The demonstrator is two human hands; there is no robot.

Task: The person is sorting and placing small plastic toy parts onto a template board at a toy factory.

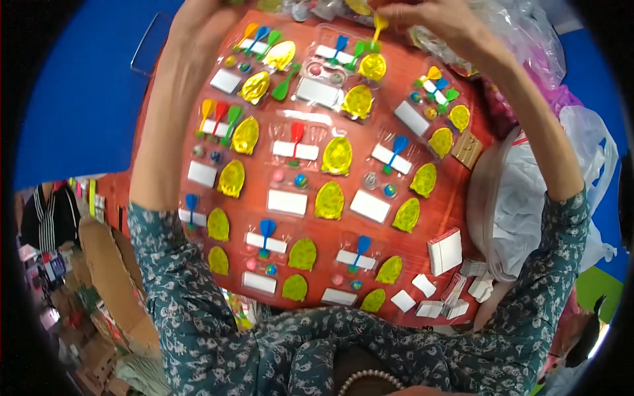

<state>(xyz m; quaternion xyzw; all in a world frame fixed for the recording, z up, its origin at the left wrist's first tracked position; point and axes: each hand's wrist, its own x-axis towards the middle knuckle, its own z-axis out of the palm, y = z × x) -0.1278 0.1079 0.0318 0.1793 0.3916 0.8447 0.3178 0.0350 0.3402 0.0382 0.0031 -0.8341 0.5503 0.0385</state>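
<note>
Right hand (422,14) pinches the top of a yellow paddle-shaped plastic piece (380,24), which I have hanging over the right side of the top-middle clear blister tray (348,74). I cannot tell whether the left hand (214,13) is spread or closed, since the upper edge cuts it off.

From here, I judge a loose pinch could let the yellow piece tip over onto the neighbouring green piece (358,51). A low wrist or sleeve might also snag a thin tray rim and roll its little balls out. One loose green paddle (284,87) lies between the two upper-left trays; I can't tell which it belongs to, so a mix-up seems possible.

That top-middle tray carries a blue piece (341,45), the green one, a pink ball (316,68), a white card (319,92) and gold foil shapes (357,101). Similar trays fill the red surface (444,206), several with only one paddle. At right, a round clear tub (484,204) holds a whitish plastic bag (518,191).
</note>
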